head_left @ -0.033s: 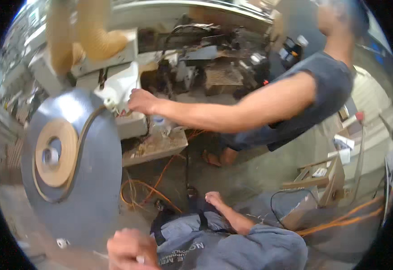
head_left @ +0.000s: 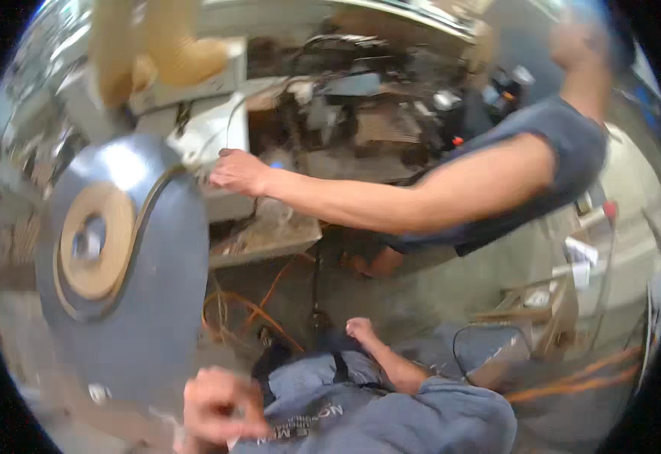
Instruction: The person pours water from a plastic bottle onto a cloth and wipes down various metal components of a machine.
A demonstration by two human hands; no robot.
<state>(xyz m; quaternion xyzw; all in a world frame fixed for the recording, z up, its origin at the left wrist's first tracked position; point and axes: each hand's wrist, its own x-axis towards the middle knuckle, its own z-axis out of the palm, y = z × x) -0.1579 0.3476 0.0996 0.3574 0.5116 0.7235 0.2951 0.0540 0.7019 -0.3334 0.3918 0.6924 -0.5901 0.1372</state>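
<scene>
My left hand (head_left: 220, 405) hangs at the bottom, blurred, its thumb apart from loosely bent fingers; I see nothing in it. Near my right thigh, my right hand (head_left: 360, 330) is closed with the fingers curled in, and nothing shows in it. Left of me a big grey round disc (head_left: 141, 333) carries a coil of tan banding strip (head_left: 118, 257). From that coil the loose strip end curves up over the disc's edge toward a white machine (head_left: 213, 130). A co-worker's hand (head_left: 241, 174) reaches to the machine's front, where the strip ends; its grip is blurred.
The co-worker's bare arm (head_left: 345, 199) spans the space ahead of me. A cluttered bench (head_left: 270, 236) stands below it. Orange cables (head_left: 258, 310) lie on the floor, with more orange cables (head_left: 580, 378) at lower right. A wooden crate (head_left: 561, 310) stands to the right.
My left hand has shifted slightly up and its thumb shows apart from the fingers. The co-worker's hand has moved slightly left. The view has tilted a little.
</scene>
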